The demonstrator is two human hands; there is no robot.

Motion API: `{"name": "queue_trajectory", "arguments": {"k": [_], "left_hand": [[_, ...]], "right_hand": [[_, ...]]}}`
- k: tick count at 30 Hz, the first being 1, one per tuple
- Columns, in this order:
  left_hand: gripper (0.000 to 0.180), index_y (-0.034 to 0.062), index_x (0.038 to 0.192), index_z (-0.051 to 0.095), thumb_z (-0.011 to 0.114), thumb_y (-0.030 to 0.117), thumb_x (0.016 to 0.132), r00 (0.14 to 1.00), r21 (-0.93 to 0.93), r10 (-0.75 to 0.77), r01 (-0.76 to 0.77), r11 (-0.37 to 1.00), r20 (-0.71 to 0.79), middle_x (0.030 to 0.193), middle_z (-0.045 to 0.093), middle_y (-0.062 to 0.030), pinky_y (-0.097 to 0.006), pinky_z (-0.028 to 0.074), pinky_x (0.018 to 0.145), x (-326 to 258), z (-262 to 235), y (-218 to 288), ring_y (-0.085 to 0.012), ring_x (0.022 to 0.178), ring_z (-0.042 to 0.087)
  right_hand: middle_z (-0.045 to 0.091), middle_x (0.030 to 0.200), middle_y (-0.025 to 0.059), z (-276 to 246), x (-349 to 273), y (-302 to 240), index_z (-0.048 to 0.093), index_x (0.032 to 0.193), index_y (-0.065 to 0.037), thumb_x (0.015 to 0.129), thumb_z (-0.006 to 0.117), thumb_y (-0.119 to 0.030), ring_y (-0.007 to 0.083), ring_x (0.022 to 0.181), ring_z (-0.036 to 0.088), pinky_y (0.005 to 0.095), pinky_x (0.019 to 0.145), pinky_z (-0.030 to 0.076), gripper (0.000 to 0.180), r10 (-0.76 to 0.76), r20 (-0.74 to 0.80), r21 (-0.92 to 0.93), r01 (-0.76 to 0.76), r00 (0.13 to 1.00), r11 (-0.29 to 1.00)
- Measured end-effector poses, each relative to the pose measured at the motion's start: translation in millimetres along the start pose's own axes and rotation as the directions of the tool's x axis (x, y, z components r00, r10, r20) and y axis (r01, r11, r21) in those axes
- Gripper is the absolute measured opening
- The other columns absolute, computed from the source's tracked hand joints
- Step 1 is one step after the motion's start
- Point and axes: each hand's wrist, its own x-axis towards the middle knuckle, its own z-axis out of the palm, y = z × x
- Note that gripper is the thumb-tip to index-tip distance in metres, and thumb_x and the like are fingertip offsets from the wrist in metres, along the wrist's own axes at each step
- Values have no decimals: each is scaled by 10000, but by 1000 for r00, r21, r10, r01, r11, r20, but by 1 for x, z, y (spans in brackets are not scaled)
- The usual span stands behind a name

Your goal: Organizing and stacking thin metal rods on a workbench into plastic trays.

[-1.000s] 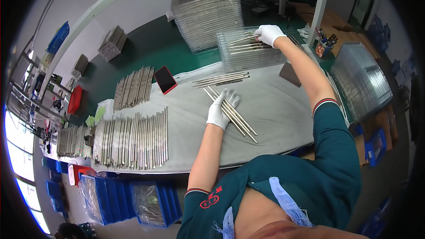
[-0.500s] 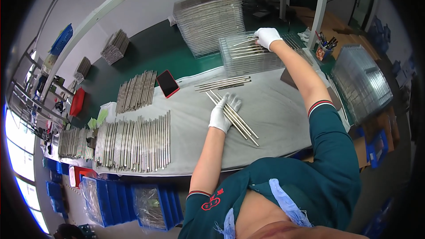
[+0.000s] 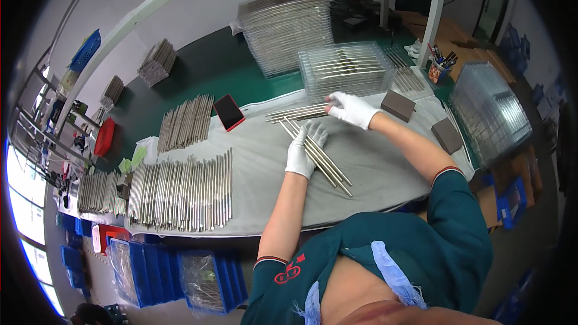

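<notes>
Across the left hand (image 3: 298,155) lie slim metal rods (image 3: 332,164).

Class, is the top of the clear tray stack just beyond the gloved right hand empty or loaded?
Loaded: several slim metal rods lie side by side across the top tray.

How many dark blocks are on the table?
2. One block lies to the right of the right hand; the other block lies farther right, lower in the picture. The right arm could hide more.
</notes>
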Motion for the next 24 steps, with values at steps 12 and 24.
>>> {"name": "queue_trajectory", "arguments": {"k": [12, 24], "left_hand": [[397, 9, 1154, 453, 538, 269, 866, 971, 158, 39, -78, 984, 237, 1114, 508, -148, -429, 398, 955, -20, 21, 4, -319, 1100, 477], [711, 49, 1232, 390, 477, 595, 786, 971, 80, 103, -123, 989, 216, 1197, 468, -123, -422, 404, 931, -16, 24, 14, -285, 1132, 447]], "right_hand": [[603, 866, 95, 70, -77, -17, 491, 1098, -45, 866, 537, -275, 210, 798, 624, 338, 662, 547, 330, -173, 772, 628, -776, 612, 60], [584, 837, 73, 28, -77, -43, 495, 1046, -31, 885, 514, -242, 188, 801, 602, 335, 753, 514, 266, -82, 411, 895, -385, 908, 223]]}}
